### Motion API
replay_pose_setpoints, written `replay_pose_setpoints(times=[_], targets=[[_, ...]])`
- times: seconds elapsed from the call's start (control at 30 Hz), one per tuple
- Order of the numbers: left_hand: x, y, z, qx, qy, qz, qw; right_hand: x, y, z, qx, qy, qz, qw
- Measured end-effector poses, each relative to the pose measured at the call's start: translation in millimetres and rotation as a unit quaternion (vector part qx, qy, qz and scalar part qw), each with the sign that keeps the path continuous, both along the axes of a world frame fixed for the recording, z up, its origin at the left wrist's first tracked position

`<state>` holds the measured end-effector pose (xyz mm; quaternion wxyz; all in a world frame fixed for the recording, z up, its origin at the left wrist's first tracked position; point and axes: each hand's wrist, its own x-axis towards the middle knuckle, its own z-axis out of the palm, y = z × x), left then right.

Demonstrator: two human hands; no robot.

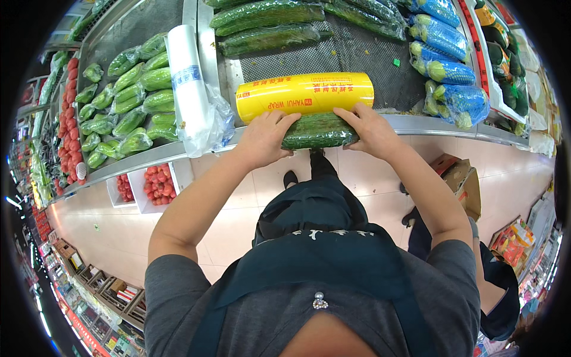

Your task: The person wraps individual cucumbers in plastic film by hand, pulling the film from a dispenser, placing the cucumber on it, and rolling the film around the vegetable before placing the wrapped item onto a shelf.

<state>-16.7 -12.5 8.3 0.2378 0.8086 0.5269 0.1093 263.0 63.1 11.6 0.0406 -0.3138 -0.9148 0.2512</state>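
My left hand [266,139] and my right hand [371,133] hold a short green cucumber-like vegetable [319,130] by its two ends. Clear film shines on its surface. The vegetable lies level over the display's metal front edge, right against a large yellow roll of Yahui cling wrap [308,94]. This roll rests crosswise on the black mesh mat [285,63]. Beyond it, long green cucumbers [267,20] in clear film lie side by side. A white roll of plastic produce bags [189,80] stands left of my left hand, its loose end hanging over the edge.
Wrapped green vegetables [129,98] fill the left bay. Blue-wrapped corn-like bundles [450,69] line the right. Crates of tomatoes [159,184] stand under the metal ledge [415,125]. On the right, another person [488,285] is beside me, near a cardboard box [468,189] on the floor.
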Motion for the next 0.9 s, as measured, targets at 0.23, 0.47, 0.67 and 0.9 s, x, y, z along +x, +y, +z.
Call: replay_pose_setpoints(times=[0.23,0.47,0.67,0.9], targets=[[-6.6,-30.7,-4.6,-0.339,-0.168,-0.041,0.925,17.2,-39.7,15.0,-0.256,-0.092,-0.011,0.962],[3.9,-59.3,-38.9,-0.582,-0.181,0.016,0.793,26.9,-77.0,-10.2,-0.261,-0.114,-0.041,0.958],[-10.7,-50.8,-48.8,-0.668,-0.281,0.036,0.688,11.8,-89.6,6.9,-0.067,0.005,0.078,0.995],[11.4,-41.0,1.4,-0.066,-0.02,-0.081,0.994,6.0,-47.2,-20.8,-0.334,-0.065,-0.011,0.94]])
